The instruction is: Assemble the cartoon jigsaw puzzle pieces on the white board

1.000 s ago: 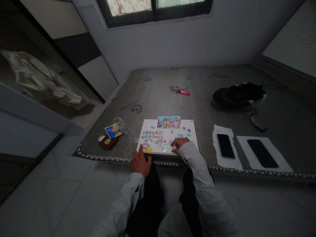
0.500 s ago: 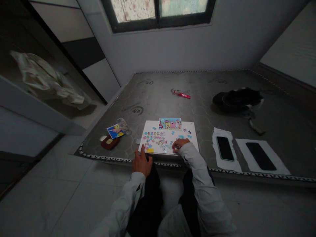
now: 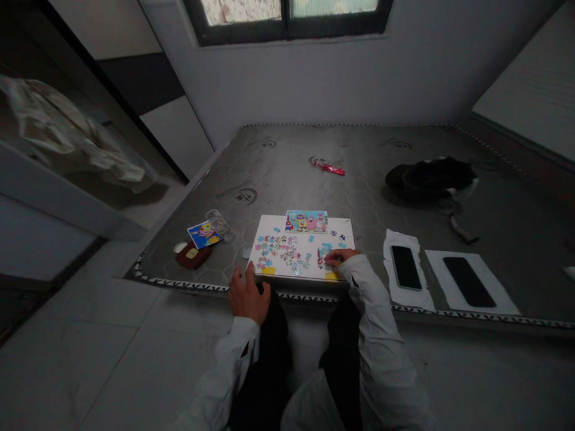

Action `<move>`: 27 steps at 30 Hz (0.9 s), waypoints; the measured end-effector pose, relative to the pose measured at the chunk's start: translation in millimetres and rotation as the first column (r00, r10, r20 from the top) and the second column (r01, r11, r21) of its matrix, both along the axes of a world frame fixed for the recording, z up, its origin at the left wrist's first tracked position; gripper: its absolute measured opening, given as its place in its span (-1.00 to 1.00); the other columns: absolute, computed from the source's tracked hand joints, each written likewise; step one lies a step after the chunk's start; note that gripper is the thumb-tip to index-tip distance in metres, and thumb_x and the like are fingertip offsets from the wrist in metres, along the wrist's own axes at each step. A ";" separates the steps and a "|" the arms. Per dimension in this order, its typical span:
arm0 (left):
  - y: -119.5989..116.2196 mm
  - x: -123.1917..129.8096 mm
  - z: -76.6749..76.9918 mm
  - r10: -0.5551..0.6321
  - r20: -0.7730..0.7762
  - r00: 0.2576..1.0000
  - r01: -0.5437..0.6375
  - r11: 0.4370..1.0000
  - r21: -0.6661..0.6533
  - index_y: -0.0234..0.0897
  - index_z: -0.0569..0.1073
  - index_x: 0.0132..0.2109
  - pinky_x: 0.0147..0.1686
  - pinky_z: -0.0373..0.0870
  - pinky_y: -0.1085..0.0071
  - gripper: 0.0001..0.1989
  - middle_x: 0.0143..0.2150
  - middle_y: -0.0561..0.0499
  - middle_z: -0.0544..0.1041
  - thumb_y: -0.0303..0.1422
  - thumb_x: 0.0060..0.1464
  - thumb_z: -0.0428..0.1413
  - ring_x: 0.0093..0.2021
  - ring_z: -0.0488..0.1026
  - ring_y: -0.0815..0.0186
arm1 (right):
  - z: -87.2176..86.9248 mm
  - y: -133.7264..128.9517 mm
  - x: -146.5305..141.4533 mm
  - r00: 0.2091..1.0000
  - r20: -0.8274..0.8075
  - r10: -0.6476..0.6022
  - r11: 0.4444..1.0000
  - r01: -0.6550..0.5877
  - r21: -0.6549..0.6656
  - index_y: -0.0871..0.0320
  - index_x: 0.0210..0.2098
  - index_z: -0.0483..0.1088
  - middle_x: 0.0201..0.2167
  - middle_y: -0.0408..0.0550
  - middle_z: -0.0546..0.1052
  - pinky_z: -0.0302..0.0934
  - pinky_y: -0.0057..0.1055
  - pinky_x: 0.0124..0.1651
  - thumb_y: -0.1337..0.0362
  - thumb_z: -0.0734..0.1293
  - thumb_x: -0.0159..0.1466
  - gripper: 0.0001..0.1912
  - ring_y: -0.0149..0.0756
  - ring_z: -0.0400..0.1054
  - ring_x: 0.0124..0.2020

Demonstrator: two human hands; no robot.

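Observation:
A white box (image 3: 278, 225) lies near the front edge of the grey mattress, with many loose puzzle pieces (image 3: 294, 261) spread on it. A cartoon picture card (image 3: 307, 221) rests at its far edge. My left hand (image 3: 250, 298) is at the box's front left corner, fingers apart, holding nothing. My right hand (image 3: 342, 258) is over the right part of the box, its fingers pressed together beside a small cluster of joined pieces (image 3: 322, 254). Whatever is between those fingertips is too small to make out.
Left of the box are a blue picture card (image 3: 205, 234), a brown pouch (image 3: 193, 256) and clear plastic. Two phones (image 3: 406, 267) (image 3: 469, 282) lie on white sheets at the right. A black cap (image 3: 431, 178) and a red packet (image 3: 329, 167) lie farther back.
My right hand has shifted right, uncovering the cluster of pieces. My left hand stays by the box corner. The view has moved slightly.

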State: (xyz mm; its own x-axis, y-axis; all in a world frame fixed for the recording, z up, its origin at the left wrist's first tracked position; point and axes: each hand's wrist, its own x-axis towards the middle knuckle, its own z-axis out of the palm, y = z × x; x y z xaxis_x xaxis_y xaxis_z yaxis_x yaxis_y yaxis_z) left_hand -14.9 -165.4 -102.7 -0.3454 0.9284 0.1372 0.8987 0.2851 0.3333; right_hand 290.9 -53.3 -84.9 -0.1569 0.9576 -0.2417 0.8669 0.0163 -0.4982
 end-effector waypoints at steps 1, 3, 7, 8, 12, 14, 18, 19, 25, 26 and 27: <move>-2.0 3.1 5.3 -0.004 -0.021 1.000 0.004 1.000 0.026 -0.28 0.34 0.50 0.39 0.32 -0.14 -0.34 0.57 -0.37 0.19 -0.30 0.31 0.13 0.45 0.31 -0.20 | -0.4 0.1 -0.3 1.000 -0.007 -0.026 0.999 0.026 -0.020 -0.08 -0.13 0.73 -0.19 -0.18 0.75 0.42 -0.41 -0.02 0.22 0.50 0.30 -0.83 -0.27 0.61 -0.14; -5.4 12.4 16.4 -0.098 -0.044 0.994 0.100 0.994 0.048 -0.23 0.38 0.48 0.44 0.27 -0.10 -0.40 0.57 -0.28 0.23 -0.32 0.34 0.09 0.48 0.27 -0.15 | -0.7 0.3 -2.5 0.996 -0.029 -0.087 0.994 0.085 -0.069 -0.08 -0.11 0.73 -0.18 -0.18 0.75 0.42 -0.42 0.00 0.23 0.50 0.30 -0.81 -0.26 0.61 -0.10; -6.2 46.1 33.1 -0.437 -0.007 0.899 0.437 0.899 -0.023 -0.17 0.52 0.37 0.40 0.35 -0.03 -0.52 0.42 -0.19 0.48 -0.37 0.37 0.07 0.37 0.42 -0.06 | -1.7 1.3 -3.4 0.993 -0.073 -0.091 0.992 0.084 -0.090 -0.07 -0.12 0.74 -0.18 -0.19 0.75 0.42 -0.43 0.01 0.24 0.52 0.28 -0.81 -0.26 0.62 -0.09; -4.5 56.9 35.3 -0.499 -0.001 0.866 0.499 0.866 -0.018 -0.18 0.52 0.37 0.36 0.41 0.00 -0.52 0.39 -0.18 0.52 -0.38 0.38 0.06 0.32 0.47 -0.03 | -2.6 1.3 -2.3 0.993 -0.088 -0.082 0.994 0.075 -0.084 -0.07 -0.14 0.74 -0.19 -0.19 0.75 0.43 -0.42 0.01 0.24 0.52 0.27 -0.83 -0.26 0.62 -0.10; 8.0 97.9 36.5 -0.631 -0.049 0.775 0.633 0.773 0.052 -0.24 0.55 0.30 0.17 0.58 0.10 -0.59 0.33 -0.15 0.59 -0.42 0.39 0.07 0.14 0.57 0.06 | -8.4 0.6 4.0 0.983 -0.157 -0.098 0.995 0.095 -0.023 -0.05 -0.21 0.74 -0.27 -0.17 0.75 0.46 -0.38 -0.03 0.23 0.53 0.24 -0.87 -0.24 0.63 -0.18; 13.8 111.5 32.6 -0.634 -0.089 0.768 0.640 0.763 0.091 -0.28 0.56 0.27 0.09 0.62 0.14 -0.61 0.28 -0.13 0.63 -0.44 0.37 0.10 0.08 0.59 0.09 | -12.0 0.5 7.2 0.978 -0.181 -0.106 0.994 0.108 -0.003 -0.05 -0.23 0.75 -0.30 -0.17 0.74 0.46 -0.37 -0.05 0.23 0.55 0.21 -0.87 -0.23 0.62 -0.22; 16.3 122.2 20.5 -0.598 -0.123 0.792 0.610 0.785 0.110 -0.29 0.56 0.27 0.00 0.66 0.23 -0.61 0.26 -0.08 0.66 -0.45 0.35 0.13 0.01 0.61 0.15 | -19.2 1.9 12.7 0.971 -0.226 -0.079 0.996 0.087 0.028 -0.06 -0.26 0.74 -0.35 -0.15 0.73 0.47 -0.37 -0.11 0.19 0.56 0.18 -0.88 -0.23 0.61 -0.28; 15.5 122.7 17.9 -0.589 -0.124 0.799 0.601 0.792 0.109 -0.29 0.56 0.27 0.00 0.66 0.25 -0.61 0.26 -0.07 0.66 -0.45 0.35 0.13 0.00 0.62 0.15 | -20.5 2.1 13.7 0.968 -0.243 -0.070 0.996 0.083 0.041 -0.05 -0.26 0.74 -0.36 -0.15 0.73 0.47 -0.37 -0.13 0.18 0.56 0.18 -0.88 -0.23 0.61 -0.30; 14.3 123.3 13.1 -0.589 -0.079 0.804 0.594 0.801 0.072 -0.27 0.55 0.31 0.05 0.66 0.29 -0.56 0.33 -0.04 0.62 -0.46 0.34 0.13 0.05 0.63 0.17 | -22.1 -0.1 16.9 0.953 -0.289 -0.089 0.994 0.102 0.028 -0.01 -0.26 0.72 -0.38 -0.14 0.72 0.43 -0.41 -0.22 0.16 0.54 0.19 -0.86 -0.29 0.57 -0.37; 14.9 123.5 13.3 -0.593 -0.071 0.802 0.597 0.800 0.063 -0.26 0.55 0.32 0.06 0.66 0.29 -0.55 0.34 -0.04 0.61 -0.47 0.34 0.13 0.06 0.63 0.16 | -21.6 -0.5 17.2 0.952 -0.290 -0.099 0.994 0.109 0.020 0.00 -0.25 0.71 -0.39 -0.14 0.71 0.41 -0.42 -0.24 0.16 0.55 0.18 -0.85 -0.30 0.57 -0.38; 15.6 123.8 13.3 -0.596 -0.063 0.801 0.599 0.799 0.054 -0.27 0.55 0.32 0.05 0.67 0.28 -0.55 0.34 -0.04 0.61 -0.47 0.34 0.12 0.06 0.63 0.16 | -21.0 -0.7 17.4 0.951 -0.290 -0.108 0.993 0.117 0.016 0.00 -0.23 0.71 -0.40 -0.15 0.71 0.41 -0.43 -0.25 0.16 0.55 0.17 -0.83 -0.30 0.56 -0.39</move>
State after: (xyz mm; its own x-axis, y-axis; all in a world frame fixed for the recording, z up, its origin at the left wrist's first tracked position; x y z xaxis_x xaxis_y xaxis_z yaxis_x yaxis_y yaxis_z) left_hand 108.8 -149.7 -89.4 0.2820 0.9365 0.2085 0.8964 -0.3347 0.2907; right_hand 308.3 -54.0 -105.9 -0.1062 0.9796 -0.1708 0.6839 -0.0527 -0.7277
